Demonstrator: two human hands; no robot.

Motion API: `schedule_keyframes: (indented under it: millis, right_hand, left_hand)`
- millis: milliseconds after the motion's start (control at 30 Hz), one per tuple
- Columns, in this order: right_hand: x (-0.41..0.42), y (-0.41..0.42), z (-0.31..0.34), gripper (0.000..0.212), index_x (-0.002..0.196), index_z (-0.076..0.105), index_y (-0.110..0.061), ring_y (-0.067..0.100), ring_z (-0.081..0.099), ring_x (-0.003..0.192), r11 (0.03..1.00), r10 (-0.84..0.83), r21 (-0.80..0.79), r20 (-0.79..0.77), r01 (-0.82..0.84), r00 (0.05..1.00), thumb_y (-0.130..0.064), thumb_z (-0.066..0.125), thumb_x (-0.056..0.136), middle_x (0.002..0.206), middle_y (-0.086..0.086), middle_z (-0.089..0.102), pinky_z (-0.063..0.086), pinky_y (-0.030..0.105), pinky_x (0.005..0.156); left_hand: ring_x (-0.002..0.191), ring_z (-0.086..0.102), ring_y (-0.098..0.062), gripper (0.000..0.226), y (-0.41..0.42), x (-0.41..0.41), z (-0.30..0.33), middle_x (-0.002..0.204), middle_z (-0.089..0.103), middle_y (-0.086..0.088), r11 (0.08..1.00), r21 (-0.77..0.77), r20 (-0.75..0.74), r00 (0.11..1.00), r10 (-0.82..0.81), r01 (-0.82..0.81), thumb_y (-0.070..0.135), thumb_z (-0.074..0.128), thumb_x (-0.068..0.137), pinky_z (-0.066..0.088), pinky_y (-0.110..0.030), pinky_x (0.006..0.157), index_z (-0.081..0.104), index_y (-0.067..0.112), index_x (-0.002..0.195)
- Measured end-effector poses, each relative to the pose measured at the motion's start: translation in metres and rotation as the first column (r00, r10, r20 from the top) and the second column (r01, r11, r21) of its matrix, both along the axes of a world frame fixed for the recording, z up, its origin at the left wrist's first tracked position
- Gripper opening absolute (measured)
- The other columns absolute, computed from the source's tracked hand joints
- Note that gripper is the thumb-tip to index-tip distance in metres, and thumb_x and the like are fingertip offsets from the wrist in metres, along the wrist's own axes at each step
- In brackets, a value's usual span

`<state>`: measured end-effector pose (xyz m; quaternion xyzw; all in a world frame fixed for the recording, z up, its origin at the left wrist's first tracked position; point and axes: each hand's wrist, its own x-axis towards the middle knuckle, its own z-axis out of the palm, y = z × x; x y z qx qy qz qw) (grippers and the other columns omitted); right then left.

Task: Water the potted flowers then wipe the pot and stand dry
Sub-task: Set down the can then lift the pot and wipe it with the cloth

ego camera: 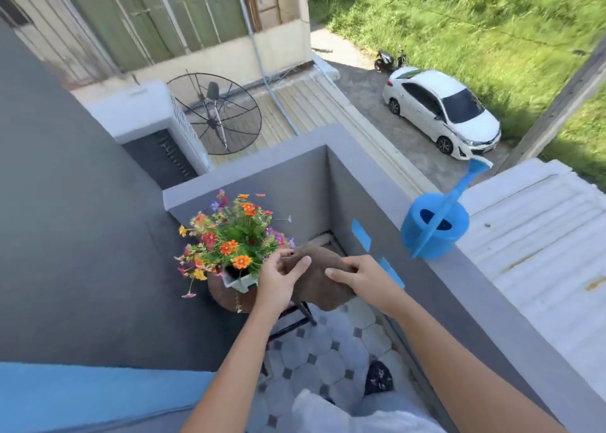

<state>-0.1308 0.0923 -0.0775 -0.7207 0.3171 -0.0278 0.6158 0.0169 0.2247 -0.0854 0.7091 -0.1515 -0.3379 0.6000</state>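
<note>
Holding a brown cloth (323,282) at frame centre: left hand (278,280) and right hand (360,280) both pinch it. Flowers (231,236), pot (241,280), stand (295,318) just left. Watering can (433,226) parked on wall (370,173), right; watering likely done, wiping left.

Just beside the left hand (278,278), orange, red and yellow potted flowers (232,236); between both hands, a brown cloth (319,288); beyond the right hand (360,277), a blue plastic watering can (434,226); below, white floor tiles with grey diamonds (328,354).

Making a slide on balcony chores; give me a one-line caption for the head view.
Both hands hold a brown cloth beside the potted flowers; blue watering can rests on the ledge.
</note>
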Motion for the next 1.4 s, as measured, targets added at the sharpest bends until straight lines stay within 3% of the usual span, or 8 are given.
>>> schedule_keyframes:
  millis: [100, 300, 400, 700, 933, 1167, 1333, 1400]
  right_hand:
    - [0.014, 0.011, -0.006, 0.015, 0.095, 0.074, -0.008, 0.029, 0.069, 0.068, 0.996, -0.087, -0.014, -0.019, 0.086, 0.996, -0.021, 0.065, 0.094, 0.082, 0.015, 0.075, 0.055, 0.04, 0.064]
    - [0.027, -0.001, -0.021, 0.018, 0.093, 0.068, -0.001, 0.028, 0.065, 0.064, 0.933, -0.324, 0.122, -0.124, 0.339, 0.938, -0.019, 0.066, 0.091, 0.09, 0.029, 0.071, 0.051, 0.039, 0.056]
    - [0.037, -0.012, -0.029, 0.018, 0.092, 0.067, -0.001, 0.028, 0.063, 0.062, 0.918, -0.347, 0.154, -0.137, 0.366, 0.928, -0.019, 0.065, 0.091, 0.089, 0.029, 0.071, 0.047, 0.035, 0.053]
    - [0.077, -0.036, -0.046, 0.013, 0.095, 0.07, -0.007, 0.023, 0.067, 0.072, 0.917, -0.296, 0.243, -0.124, 0.318, 0.947, -0.018, 0.063, 0.093, 0.092, 0.019, 0.073, 0.05, 0.032, 0.06]
    - [0.105, -0.052, -0.072, 0.013, 0.092, 0.07, -0.009, 0.026, 0.069, 0.08, 0.947, -0.207, 0.221, -0.141, 0.235, 0.968, -0.021, 0.064, 0.092, 0.094, 0.016, 0.074, 0.054, 0.04, 0.072]
    - [0.108, -0.054, -0.086, 0.009, 0.084, 0.068, -0.012, 0.027, 0.064, 0.072, 0.925, -0.257, 0.249, -0.147, 0.287, 0.955, -0.018, 0.065, 0.091, 0.078, 0.006, 0.07, 0.049, 0.038, 0.064]
    - [0.104, -0.059, -0.089, 0.008, 0.088, 0.068, -0.012, 0.023, 0.064, 0.071, 0.909, -0.279, 0.278, -0.149, 0.311, 0.949, -0.016, 0.064, 0.093, 0.079, 0.005, 0.07, 0.048, 0.032, 0.061]
    - [0.104, -0.061, -0.09, 0.008, 0.087, 0.068, -0.012, 0.024, 0.064, 0.07, 0.906, -0.28, 0.286, -0.145, 0.312, 0.949, -0.016, 0.064, 0.093, 0.078, 0.005, 0.069, 0.048, 0.033, 0.061]
  left_hand:
    - [0.09, 0.066, -0.012, 0.028, 0.019, 0.004, -0.014, 0.096, 0.071, 0.0, 0.979, 0.192, 0.055, 0.996, 0.063, -0.072, 0.04, 0.07, 0.086, 0.051, -0.027, 0.079, 0.066, 0.015, 0.098]
    - [0.065, 0.058, -0.017, 0.016, 0.017, 0.007, -0.042, 0.086, 0.074, -0.001, 0.904, 0.424, -0.024, 0.997, 0.071, -0.054, 0.022, 0.053, 0.094, 0.051, -0.031, 0.066, 0.066, 0.018, 0.084]
    - [0.055, 0.048, -0.014, 0.021, 0.007, 0.009, -0.051, 0.077, 0.07, -0.001, 0.887, 0.458, -0.074, 0.993, 0.094, -0.05, 0.019, 0.052, 0.094, 0.036, -0.025, 0.051, 0.068, 0.012, 0.083]
    - [0.058, 0.046, -0.02, 0.028, -0.011, 0.042, -0.067, 0.068, 0.06, -0.003, 0.813, 0.535, -0.007, 0.961, 0.275, -0.229, 0.023, 0.051, 0.092, 0.035, -0.028, 0.058, 0.064, 0.002, 0.079]
    - [0.041, 0.029, -0.01, 0.015, -0.033, 0.037, -0.077, 0.062, 0.051, 0.0, 0.807, 0.586, -0.446, 0.862, 0.243, 0.076, 0.016, 0.052, 0.091, 0.017, -0.016, 0.038, 0.065, 0.009, 0.088]
    - [0.05, 0.035, -0.014, 0.029, -0.076, 0.033, -0.112, 0.079, 0.053, -0.002, 0.79, 0.549, -0.37, 0.769, 0.522, -0.273, 0.029, 0.033, 0.101, 0.028, -0.02, 0.044, 0.049, 0.017, 0.122]
    - [0.047, 0.039, -0.017, 0.046, -0.09, 0.043, -0.119, 0.071, 0.049, -0.004, 0.706, 0.492, -0.338, 0.636, 0.694, -0.509, 0.053, 0.04, 0.097, 0.032, -0.025, 0.045, 0.054, 0.009, 0.099]
    - [0.065, 0.059, -0.024, 0.049, -0.089, 0.051, -0.122, 0.082, 0.059, -0.006, 0.706, 0.487, -0.402, 0.586, 0.704, -0.514, 0.045, 0.04, 0.1, 0.044, -0.03, 0.057, 0.059, 0.001, 0.11]
